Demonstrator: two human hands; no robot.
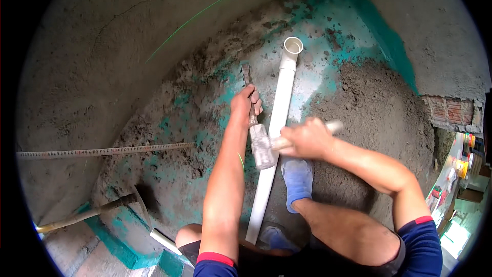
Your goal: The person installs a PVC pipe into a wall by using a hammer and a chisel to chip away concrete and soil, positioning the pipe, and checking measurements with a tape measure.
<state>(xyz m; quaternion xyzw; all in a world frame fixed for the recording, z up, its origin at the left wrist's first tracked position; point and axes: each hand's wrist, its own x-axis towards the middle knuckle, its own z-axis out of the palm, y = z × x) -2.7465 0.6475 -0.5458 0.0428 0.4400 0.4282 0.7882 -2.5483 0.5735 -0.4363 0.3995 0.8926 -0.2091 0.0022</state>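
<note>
Chisel [252, 118] clamped by left fingers [255, 96]; hammer [262, 146] by right fingers [288, 134];
chisel best steadied against floor [313, 62], toward its far edge; blows kept square, clear of white pipe [283, 95].

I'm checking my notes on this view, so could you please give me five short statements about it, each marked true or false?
1. The right hand grips a hammer. True.
2. The left hand grips a chisel. True.
3. The chisel is right of the white pipe. False: it is left of the white pipe.
4. The pipe's far end has an open fitting. True.
5. Both feet are bare. False: blue footwear covers them.
</note>
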